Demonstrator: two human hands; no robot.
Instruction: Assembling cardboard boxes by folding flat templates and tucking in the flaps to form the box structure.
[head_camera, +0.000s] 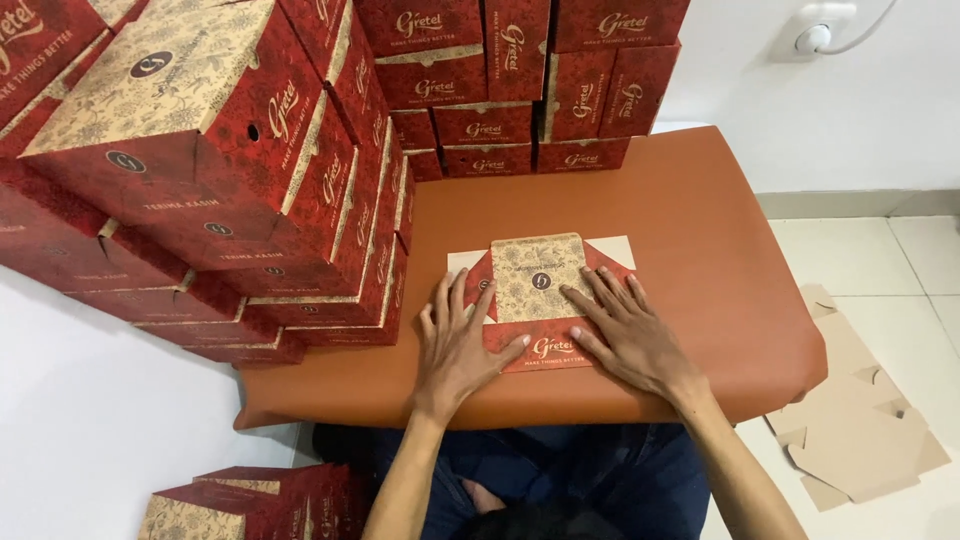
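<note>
I see my left hand (458, 345) and right hand (625, 335) pressed open and flat on a folded red-and-tan box blank (538, 290) at the table's (700, 250) centre; stacked boxes (200, 150) rise at ten o'clock.

Bright, even indoor light fills the scene, with soft short shadows under the hands and beneath the stacked boxes (200, 150). There is no harsh glare. Focus is sharp centrally, and the wide lens bends the edges.
</note>
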